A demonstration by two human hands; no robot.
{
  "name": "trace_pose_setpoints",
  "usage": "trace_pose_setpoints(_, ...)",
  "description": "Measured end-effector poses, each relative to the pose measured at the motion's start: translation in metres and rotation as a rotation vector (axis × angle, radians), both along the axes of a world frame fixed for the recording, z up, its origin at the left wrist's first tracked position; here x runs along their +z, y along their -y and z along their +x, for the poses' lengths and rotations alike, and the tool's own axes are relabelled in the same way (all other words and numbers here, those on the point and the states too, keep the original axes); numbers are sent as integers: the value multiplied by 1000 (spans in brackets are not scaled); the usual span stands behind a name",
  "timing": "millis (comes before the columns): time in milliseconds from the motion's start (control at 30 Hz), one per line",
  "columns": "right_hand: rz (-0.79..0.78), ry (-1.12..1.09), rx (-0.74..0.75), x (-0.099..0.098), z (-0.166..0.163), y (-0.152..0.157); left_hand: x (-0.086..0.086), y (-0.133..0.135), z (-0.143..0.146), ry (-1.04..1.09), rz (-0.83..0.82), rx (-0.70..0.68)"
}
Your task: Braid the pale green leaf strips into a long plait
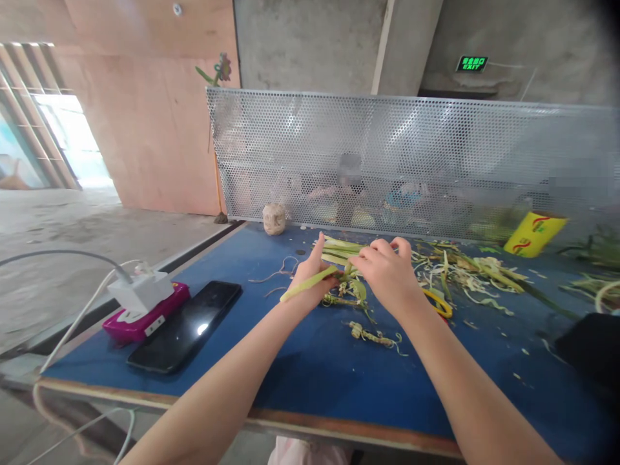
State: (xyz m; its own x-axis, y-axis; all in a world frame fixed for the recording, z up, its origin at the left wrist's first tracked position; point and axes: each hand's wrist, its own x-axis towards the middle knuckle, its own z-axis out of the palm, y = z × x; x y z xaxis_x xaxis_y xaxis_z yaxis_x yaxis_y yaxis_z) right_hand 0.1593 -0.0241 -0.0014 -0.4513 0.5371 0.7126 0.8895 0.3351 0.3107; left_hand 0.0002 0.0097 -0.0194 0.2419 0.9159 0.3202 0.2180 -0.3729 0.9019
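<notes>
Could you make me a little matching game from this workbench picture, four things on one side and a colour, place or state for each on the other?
Things:
1. phone
2. power strip
3. exit sign
4. pale leaf strip

Descriptions:
A. magenta
B. across the left hand
C. black, flat on the table
D. lit green

Pairs: 1-C, 2-A, 3-D, 4-B
</notes>
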Motion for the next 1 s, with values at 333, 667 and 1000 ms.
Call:
trace_pose_setpoints(333,7,-152,-70,-10,1,-8,1,12,9,300,-215,-273)
trace_pose_setpoints(667,-116,-515,-4,-7,-10,3,6,4,3,310,-318,-169)
trace_pose_setpoints(1000,-370,-861,257,-14,-6,-12,3,1,0,287,-373,-253)
